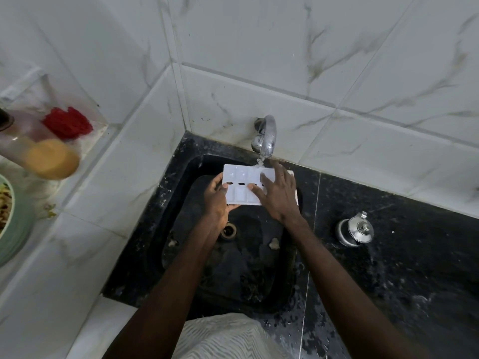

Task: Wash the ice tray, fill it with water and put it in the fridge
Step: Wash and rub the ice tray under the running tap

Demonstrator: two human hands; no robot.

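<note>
A white plastic ice tray (239, 185) with several compartments and dark oval slots is held over the black sink (181, 229), under the chrome tap (267, 136). Water runs from the tap onto the tray's far right part. My left hand (216, 200) grips the tray's left end, thumb on top and fingers underneath. My right hand (278, 193) lies flat over the tray's right half, fingers spread and touching the compartments. The tray's right end is hidden under that hand.
The sink drain (228, 230) sits below the tray, with bits of debris on the sink floor. A steel lidded pot (355, 230) stands on the wet black counter at right. On the left ledge are a red scrubber (67, 123), a blurred bottle (39, 149) and a green bowl (13, 224).
</note>
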